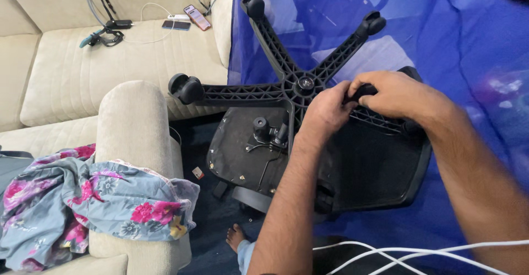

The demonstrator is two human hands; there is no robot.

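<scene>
On chair base (286, 85), both hands (361, 101)

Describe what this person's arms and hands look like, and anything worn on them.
Both forearms are bare, with no sleeves in view. The left hand and right hand wear no gloves, and no rings, watch or wristband show. The fingers are partly hidden.

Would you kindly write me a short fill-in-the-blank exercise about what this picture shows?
1. The black chair base has ____ spokes.
2. Both the left hand and the right hand grip one spoke of the base, whose ____ is hidden under them.
3. The flowered cloth lies over the arm of the ____ sofa.
4. Two phones lie on the sofa's ____.

Missing words: five; caster; cream; seat
</scene>
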